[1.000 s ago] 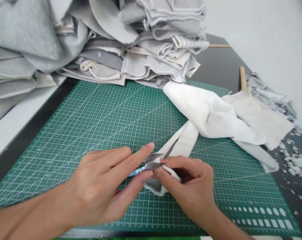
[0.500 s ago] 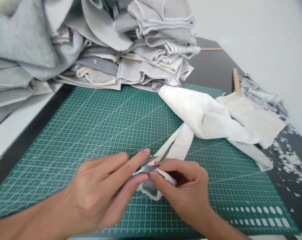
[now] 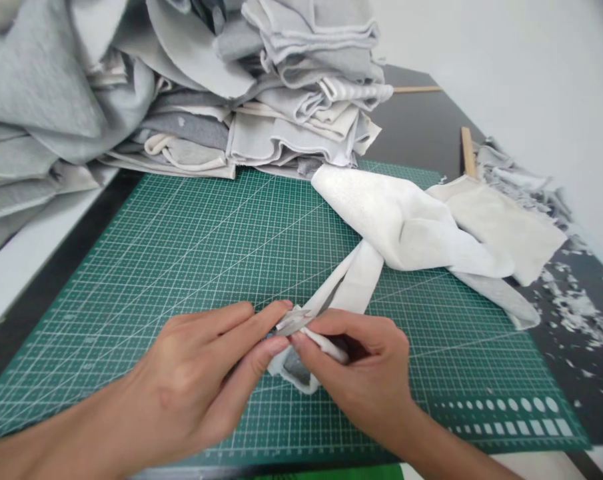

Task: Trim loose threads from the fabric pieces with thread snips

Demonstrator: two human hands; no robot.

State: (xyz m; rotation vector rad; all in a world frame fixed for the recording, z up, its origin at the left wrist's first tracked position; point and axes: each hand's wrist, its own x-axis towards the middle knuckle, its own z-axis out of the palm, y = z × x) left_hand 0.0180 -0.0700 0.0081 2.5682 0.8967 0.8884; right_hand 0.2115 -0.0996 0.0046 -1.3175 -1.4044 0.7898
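My left hand is closed around small thread snips, squeezing them between thumb and fingers. Their metal blades lie close together at the edge of a white fabric piece. My right hand pinches that fabric between thumb and fingers, right beside the blades. A fold with a grey inner side hangs below the fingertips. The snips' handles are mostly hidden by my left hand. Beyond my right hand, the strip runs up to a larger crumpled white cloth on the green cutting mat.
Tall stacks of folded grey and white fabric stand along the back and left. At the right lie a beige fabric piece, a wooden stick and a scatter of small fabric scraps on the dark table.
The snips' blades were spread apart before and are now nearly together at the fabric edge. Both hands keep their grips. The whole view has shifted slightly.
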